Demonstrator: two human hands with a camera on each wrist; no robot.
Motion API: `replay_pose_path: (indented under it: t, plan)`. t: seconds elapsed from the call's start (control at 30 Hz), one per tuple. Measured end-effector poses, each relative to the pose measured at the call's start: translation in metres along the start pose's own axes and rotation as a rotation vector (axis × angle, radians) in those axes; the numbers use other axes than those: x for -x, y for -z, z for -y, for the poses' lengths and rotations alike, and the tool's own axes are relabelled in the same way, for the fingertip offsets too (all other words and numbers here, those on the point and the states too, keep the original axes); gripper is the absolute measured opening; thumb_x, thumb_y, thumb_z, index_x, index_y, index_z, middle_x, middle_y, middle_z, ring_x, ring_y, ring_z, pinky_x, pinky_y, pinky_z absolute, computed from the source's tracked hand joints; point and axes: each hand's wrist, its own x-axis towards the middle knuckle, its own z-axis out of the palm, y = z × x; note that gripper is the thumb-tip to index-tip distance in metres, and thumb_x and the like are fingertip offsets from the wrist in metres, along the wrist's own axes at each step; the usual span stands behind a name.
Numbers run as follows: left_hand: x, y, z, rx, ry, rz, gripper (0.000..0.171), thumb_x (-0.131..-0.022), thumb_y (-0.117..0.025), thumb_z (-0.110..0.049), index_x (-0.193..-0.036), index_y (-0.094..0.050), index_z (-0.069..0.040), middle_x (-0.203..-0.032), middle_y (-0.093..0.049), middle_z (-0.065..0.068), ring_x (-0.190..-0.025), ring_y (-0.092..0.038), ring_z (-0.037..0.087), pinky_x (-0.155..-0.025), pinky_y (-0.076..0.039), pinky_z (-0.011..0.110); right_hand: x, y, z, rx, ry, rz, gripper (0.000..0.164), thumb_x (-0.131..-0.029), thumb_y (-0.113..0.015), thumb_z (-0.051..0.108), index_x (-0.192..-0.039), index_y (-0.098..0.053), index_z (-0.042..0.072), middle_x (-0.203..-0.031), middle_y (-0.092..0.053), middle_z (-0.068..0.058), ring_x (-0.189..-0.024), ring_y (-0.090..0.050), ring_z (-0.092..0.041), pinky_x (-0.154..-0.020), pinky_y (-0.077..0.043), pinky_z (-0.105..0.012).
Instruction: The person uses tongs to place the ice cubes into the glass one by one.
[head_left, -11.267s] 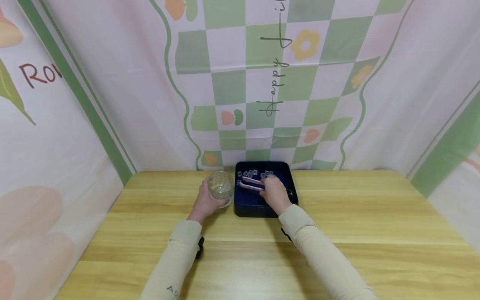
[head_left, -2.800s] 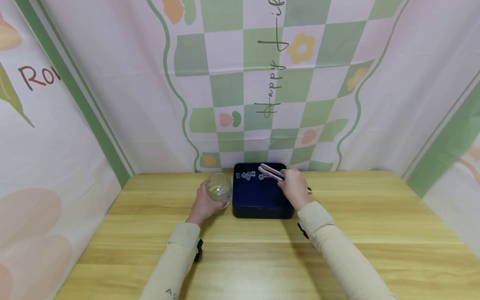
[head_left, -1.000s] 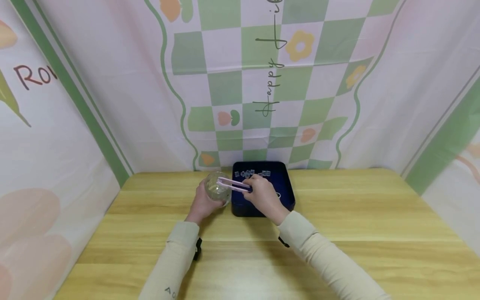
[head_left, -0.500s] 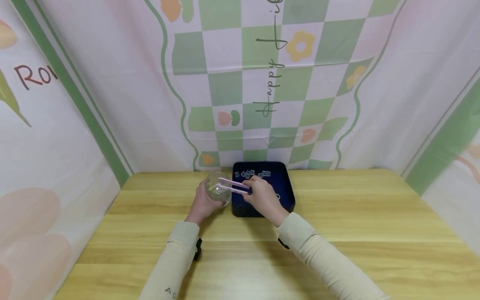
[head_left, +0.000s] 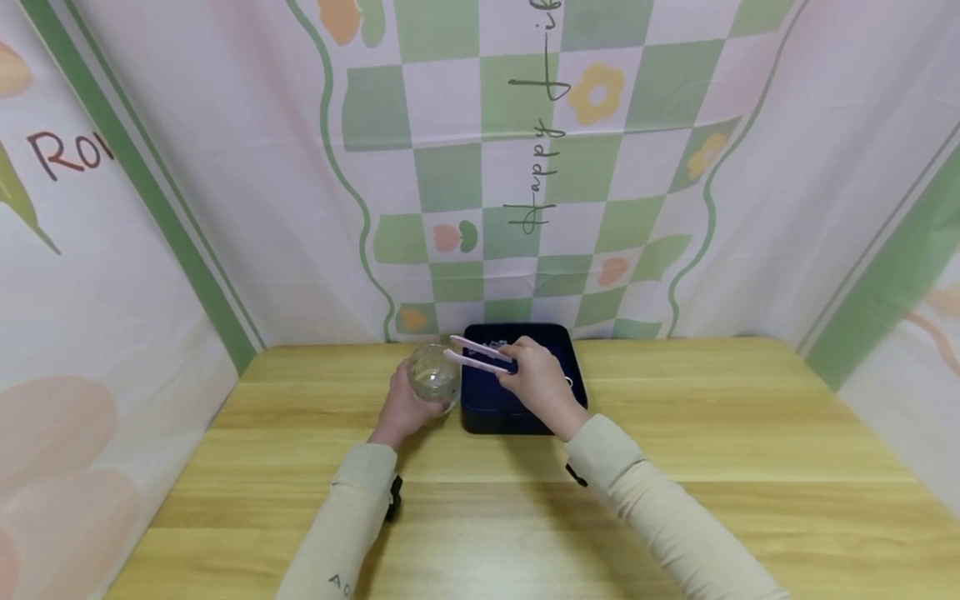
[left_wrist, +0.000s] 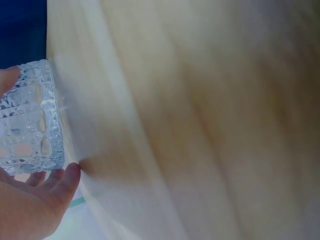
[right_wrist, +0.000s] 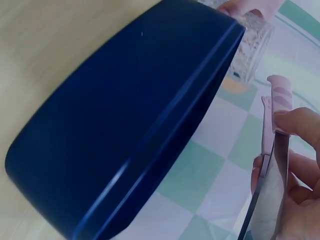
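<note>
My left hand (head_left: pixel 401 410) grips a clear, patterned glass (head_left: pixel 435 379) that stands on the table beside the tray. In the left wrist view, thumb and fingers wrap the glass (left_wrist: pixel 30 120) from both sides. My right hand (head_left: pixel 542 385) holds pink-tipped tongs (head_left: pixel 477 362) over the dark blue tray (head_left: pixel 525 423). The tong tips are spread apart, by the right rim of the glass, with nothing showing between them. Metal arms of the tongs (right_wrist: pixel 282 102) show in the right wrist view. Several small clear cubes (head_left: pixel 493 344) lie at the back of the tray, partly hidden by the tongs and hand.
A wooden table (head_left: pixel 480 517) carries everything and extends wide to both sides. Behind its far edge hangs a checkered green-and-white cloth (head_left: pixel 517 283), close to the tray's back. The tray's raised walls stand right next to the glass.
Earlier the tongs reached into the tray, then to its back right, then over the glass. Since half a second ago they have lifted off the glass, back and right. The left hand stays put.
</note>
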Motion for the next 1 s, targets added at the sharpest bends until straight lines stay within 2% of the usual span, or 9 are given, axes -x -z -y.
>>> replay_pose_path:
  t: [0.23, 0.47, 0.73, 1.0]
  plan:
    - [0.001, 0.000, -0.002, -0.024, 0.019, 0.003, 0.096, -0.062, -0.081, -0.003, -0.143, -0.029, 0.001, -0.140, -0.042, 0.024, -0.130, -0.044, 0.038, -0.111, -0.037, 0.053, -0.004, 0.013, -0.015, 0.015, -0.023, -0.050, 0.035, -0.079, -0.075, 0.013, -0.110, -0.069, -0.002, -0.099, -0.066, -0.018, -0.081, -0.064, -0.028, -0.070, -0.056, -0.039]
    - [0.002, 0.001, -0.003, -0.026, 0.032, 0.014, 0.097, -0.063, -0.081, -0.004, -0.144, -0.028, 0.000, -0.141, -0.041, 0.024, -0.131, -0.043, 0.039, -0.111, -0.036, 0.055, -0.012, 0.023, -0.038, 0.018, -0.065, -0.111, 0.034, -0.076, -0.072, 0.007, -0.107, -0.068, -0.007, -0.100, -0.067, -0.024, -0.089, -0.063, -0.037, -0.080, -0.054, -0.047]
    - [0.002, 0.001, -0.003, -0.016, 0.064, 0.026, 0.098, -0.064, -0.082, -0.006, -0.145, -0.027, -0.002, -0.143, -0.040, 0.023, -0.132, -0.042, 0.039, -0.111, -0.036, 0.056, -0.016, 0.021, -0.058, 0.062, -0.144, -0.099, 0.029, -0.076, -0.073, 0.006, -0.101, -0.069, -0.008, -0.095, -0.067, -0.025, -0.085, -0.063, -0.037, -0.075, -0.053, -0.047]
    - [0.000, 0.001, -0.001, 0.001, 0.039, 0.026, 0.097, -0.062, -0.082, -0.003, -0.144, -0.029, -0.002, -0.142, -0.042, 0.022, -0.132, -0.043, 0.038, -0.111, -0.036, 0.056, -0.014, 0.013, -0.071, 0.132, -0.164, -0.120, 0.020, -0.072, -0.073, 0.004, -0.087, -0.069, -0.008, -0.082, -0.064, -0.023, -0.078, -0.060, -0.038, -0.070, -0.051, -0.048]
